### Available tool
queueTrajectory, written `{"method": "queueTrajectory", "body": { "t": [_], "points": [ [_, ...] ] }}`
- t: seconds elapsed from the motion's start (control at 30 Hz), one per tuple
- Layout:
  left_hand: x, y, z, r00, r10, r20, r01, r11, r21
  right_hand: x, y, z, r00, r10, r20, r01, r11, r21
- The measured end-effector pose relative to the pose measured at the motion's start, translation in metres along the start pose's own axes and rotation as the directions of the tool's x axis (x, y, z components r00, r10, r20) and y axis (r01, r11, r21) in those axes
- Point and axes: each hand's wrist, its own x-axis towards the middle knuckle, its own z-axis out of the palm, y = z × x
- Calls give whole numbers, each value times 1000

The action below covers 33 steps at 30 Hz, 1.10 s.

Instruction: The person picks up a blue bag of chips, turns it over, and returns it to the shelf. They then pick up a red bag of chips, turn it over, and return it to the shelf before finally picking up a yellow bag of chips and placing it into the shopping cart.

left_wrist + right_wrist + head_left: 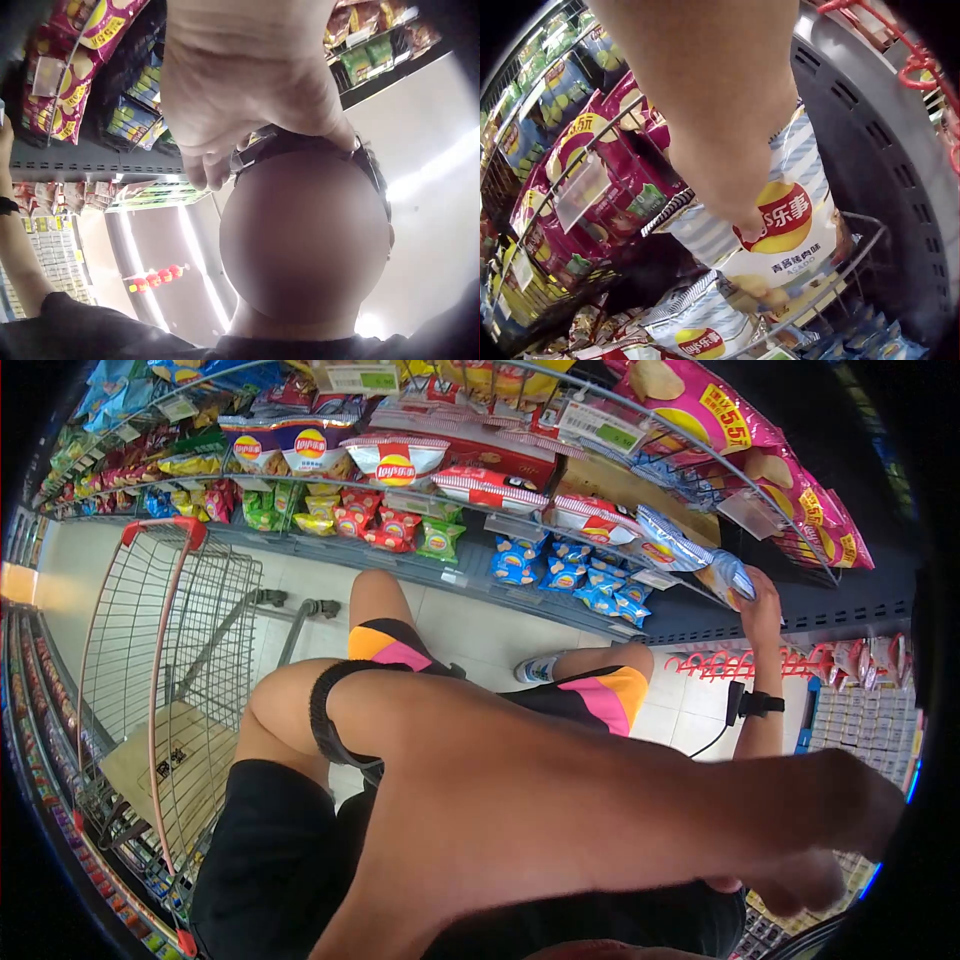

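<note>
ITEM: Lay's chip bag [787, 225], white w/ lt-blue stripes, mkd "ASADO". Loc.: standing in end of wire rack [871, 219], next to grey panel [844, 90].
R hand [762, 605]: grip narrow, apparently pinching bag's upper part; one digit pressing on front, others hidden, firmness unclear.
L hand [251, 82]: grip wide, fingers spreading close by person's head, holding no goods; whether touching headgear, can't tell.
STATUS (est.): contact w/ bag done; bag still sitting inside rack, so lifting clear isn't done. Like-patterned bag [701, 341] lying in same rack, apart from R hand.
SURFACE: rack wires holding bags upright or leaning; pink chip bags [815, 510] hanging over upper tier, sm. blue bags [515, 560] sitting on bottom shelf.
ROOM: store aisle, pale tile floor [440, 620]. Shopping cart [188, 528] standing at far L, carrying flat brown item [165, 765], type unclear. Red spiral hooks [919, 71] projecting beyond panel. Red lanterns [157, 277] hanging nr lit ceiling strips [450, 154].
</note>
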Motion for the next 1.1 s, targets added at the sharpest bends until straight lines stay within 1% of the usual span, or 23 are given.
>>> {"method": "queueTrajectory", "body": {
  "t": [0.1, 0.13, 0.23, 0.27, 0.3, 0.33, 0.37, 0.43, 0.53, 0.57, 0.63, 0.67, 0.7, 0.73, 0.77, 0.8, 0.83, 0.87, 0.93, 0.97, 1.0, 1.07, 1.1],
  "points": [
    [1, 3, -7, 999, -44, 3, 44, 996, 75, 3, 18, 18, 1000, -6, 4, 6, 1000, -26],
    [2, 5, -13, 997, -79, -21, 80, 994, 75, 4, 19, 21, 1000, -4, 8, 4, 999, -38],
    [1, 17, -30, 952, -234, -199, 252, 965, 70, 5, 17, 27, 1000, 14, -20, -16, 998, -59],
    [0, 20, -32, 938, -253, -239, 278, 958, 76, 6, 18, 26, 998, 45, 47, -40, 994, -106],
    [-2, 23, -36, 916, -285, -283, 320, 943, 87, 5, 45, 43, 995, 78, 65, -70, 991, -112],
    [-3, 22, -37, 909, -285, -303, 332, 936, 116, -1, 75, 58, 990, 110, 89, -99, 988, -121],
    [-2, 23, -37, 902, -283, -325, 345, 927, 150, -4, 73, 54, 986, 136, 92, -123, 984, -129],
    [-4, 25, -35, 887, -282, -365, 372, 905, 207, 0, 46, 43, 982, 168, 88, -154, 978, -139],
    [-8, 28, -35, 868, -282, -409, 405, 877, 256, 2, 45, 47, 997, 71, 28, -63, 972, -227],
    [-11, 30, -37, 861, -282, -424, 419, 865, 276, 2, 44, 49, 998, 56, 21, -49, 966, -254],
    [-16, 35, -41, 854, -281, -437, 437, 845, 310, 3, 49, 50, 999, 18, -37, -28, 950, -312],
    [-18, 37, -44, 854, -278, -440, 442, 833, 332, 0, 60, 57, 1000, 19, -3, -19, 917, -399],
    [-21, 38, -47, 855, -282, -436, 448, 824, 346, -7, 78, 66, 999, -51, 6, 50, 921, -386],
    [-24, 41, -51, 851, -288, -438, 460, 811, 362, -4, 61, 63, 992, 108, 65, -76, 924, -374],
    [-26, 43, -54, 849, -293, -439, 469, 801, 372, -2, 65, 66, 981, 156, 112, -110, 935, -338],
    [-28, 45, -56, 847, -299, -439, 476, 794, 378, 1, 58, 66, 974, 200, 108, -159, 939, -305],
    [-29, 47, -57, 843, -299, -446, 481, 789, 381, 8, 55, 65, 983, 165, 86, -138, 957, -254],
    [-31, 47, -59, 840, -301, -451, 486, 786, 381, 0, 55, 63, 986, 149, 79, -130, 969, -212],
    [-33, 45, -62, 836, -304, -457, 489, 792, 367, -10, 67, 72, 998, 63, 15, -59, 979, -197],
    [-31, 44, -61, 831, -306, -464, 495, 787, 368, -11, 58, 68, 997, 65, 42, -55, 978, -203],
    [-33, 44, -63, 827, -307, -470, 499, 786, 365, -10, 58, 71, 992, 114, 59, -102, 978, -182],
    [-34, 42, -62, 835, -302, -460, 491, 787, 374, -10, 67, 75, 987, 125, 104, -99, 969, -225],
    [-34, 43, -60, 836, -303, -458, 496, 775, 391, -8, 65, 75, 988, 130, 87, -114, 979, -168]
  ]
}}
